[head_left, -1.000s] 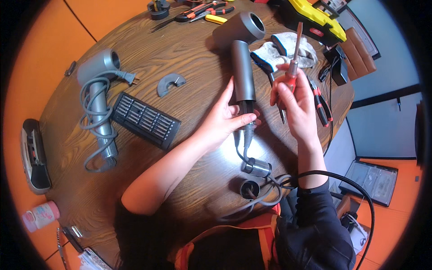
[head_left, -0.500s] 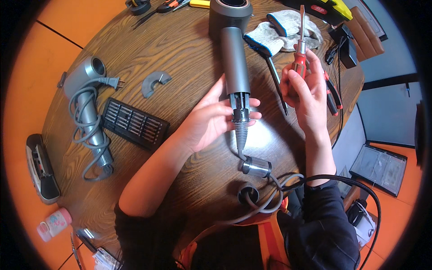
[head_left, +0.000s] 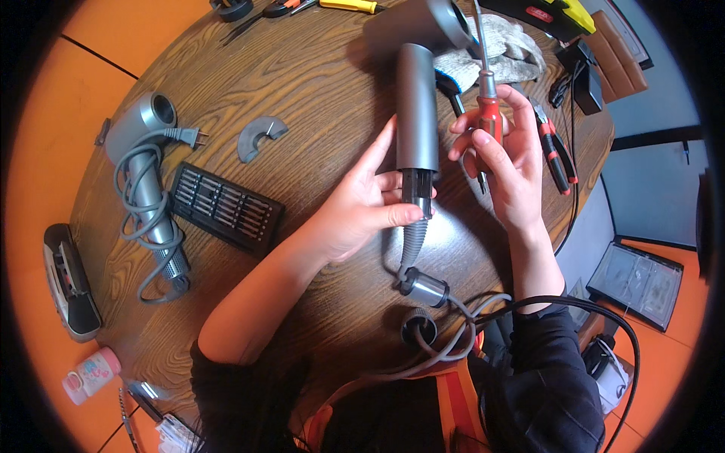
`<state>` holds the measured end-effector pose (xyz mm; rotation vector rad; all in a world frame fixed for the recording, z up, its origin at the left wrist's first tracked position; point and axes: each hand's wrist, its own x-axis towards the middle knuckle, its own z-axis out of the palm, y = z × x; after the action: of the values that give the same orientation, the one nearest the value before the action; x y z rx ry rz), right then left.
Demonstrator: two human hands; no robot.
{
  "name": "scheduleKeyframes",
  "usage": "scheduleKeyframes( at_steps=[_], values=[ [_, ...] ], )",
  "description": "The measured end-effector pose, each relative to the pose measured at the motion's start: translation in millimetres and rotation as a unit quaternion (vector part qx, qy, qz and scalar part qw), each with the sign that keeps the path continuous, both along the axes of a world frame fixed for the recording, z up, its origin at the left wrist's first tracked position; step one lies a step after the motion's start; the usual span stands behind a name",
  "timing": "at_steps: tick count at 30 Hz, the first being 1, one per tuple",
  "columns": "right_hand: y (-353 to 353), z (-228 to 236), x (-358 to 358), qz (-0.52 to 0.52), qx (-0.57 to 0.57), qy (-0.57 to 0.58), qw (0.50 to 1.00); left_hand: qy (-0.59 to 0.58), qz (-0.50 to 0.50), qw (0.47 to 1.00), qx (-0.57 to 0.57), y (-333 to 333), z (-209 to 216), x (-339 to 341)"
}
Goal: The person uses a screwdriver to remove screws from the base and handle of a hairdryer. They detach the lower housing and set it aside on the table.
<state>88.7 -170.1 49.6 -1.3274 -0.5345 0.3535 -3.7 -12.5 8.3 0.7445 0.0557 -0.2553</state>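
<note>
My left hand (head_left: pixel 370 204) is closed around the lower end of a grey hair dryer (head_left: pixel 417 113), its thumb on the exposed black inner part below the handle. The dryer's head points up and to the right. A ribbed cable sleeve (head_left: pixel 413 241) leaves the handle's end, and its grey cord passes through a loose metallic collar (head_left: pixel 425 288). Beside the handle my right hand (head_left: pixel 507 155) grips a screwdriver (head_left: pixel 489 106) by its red handle, blade upward. A dark end cap (head_left: pixel 418 327) sits on the cord near the table's front edge.
At left lie a second hair dryer (head_left: pixel 143 174) wrapped in its cord, a screwdriver bit case (head_left: pixel 225 206) and a grey curved piece (head_left: pixel 260 138). White work gloves (head_left: pixel 510 49) and red-black pliers (head_left: pixel 555 151) are at right. A black cable (head_left: pixel 596 306) crosses my right sleeve.
The dryer has turned so its head swings right, and its handle has shifted right in my left hand. My left thumb has moved onto the inner part. The screwdriver has moved slightly left.
</note>
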Motion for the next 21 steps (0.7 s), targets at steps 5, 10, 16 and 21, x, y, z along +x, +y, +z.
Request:
scheduleKeyframes(
  at_steps=[5,10,16,21],
  values=[
    [0.9,-3.5,0.2,-0.006,0.028,-0.034,0.999,0.002,0.000,0.997,0.075,-6.3,-1.3,-3.2],
    [-3.2,-5.8,3.0,-0.009,0.057,-0.053,0.997,0.003,0.000,0.993,0.114,-6.8,-2.9,-1.7],
    [-3.2,-5.9,4.6,-0.035,0.037,-0.095,0.994,0.002,-0.038,0.990,0.133,-3.4,-3.5,-1.5],
    [-3.0,-4.2,4.9,-0.013,0.054,-0.059,0.997,0.029,-0.053,0.996,0.072,0.3,-3.2,-0.7]
  ],
)
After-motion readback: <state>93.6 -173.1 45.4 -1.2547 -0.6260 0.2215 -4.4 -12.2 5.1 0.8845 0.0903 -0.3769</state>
